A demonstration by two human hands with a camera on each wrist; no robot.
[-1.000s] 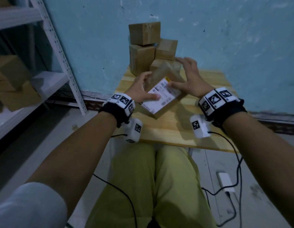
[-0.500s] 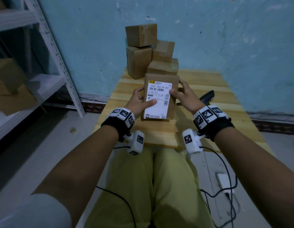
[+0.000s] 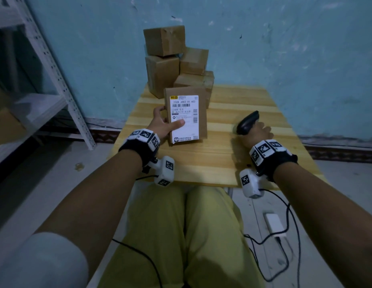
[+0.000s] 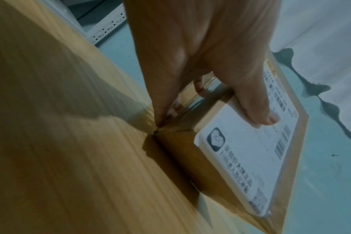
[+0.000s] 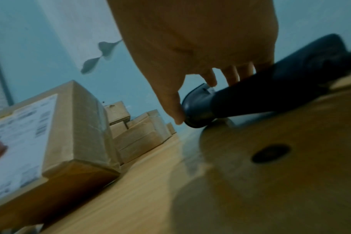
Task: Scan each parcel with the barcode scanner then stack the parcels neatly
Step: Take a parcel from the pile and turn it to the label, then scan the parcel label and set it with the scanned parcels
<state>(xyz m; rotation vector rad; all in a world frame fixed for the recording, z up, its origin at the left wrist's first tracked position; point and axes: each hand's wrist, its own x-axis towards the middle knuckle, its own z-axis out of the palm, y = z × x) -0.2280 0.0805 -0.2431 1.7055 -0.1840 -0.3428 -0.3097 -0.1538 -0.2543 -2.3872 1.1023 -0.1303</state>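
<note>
Wooden table: labelled parcel in left hand, scanner under right hand.

the wooden table stands against a blue wall with scuffed paint. left of the table, a white metal shelving rack with perforated uprights holds blurred brown boxes. on the floor to the table's right, near its front corner, a white power adapter lies among black cables. a small yellowish scrap lies on the floor left of the table.
</note>
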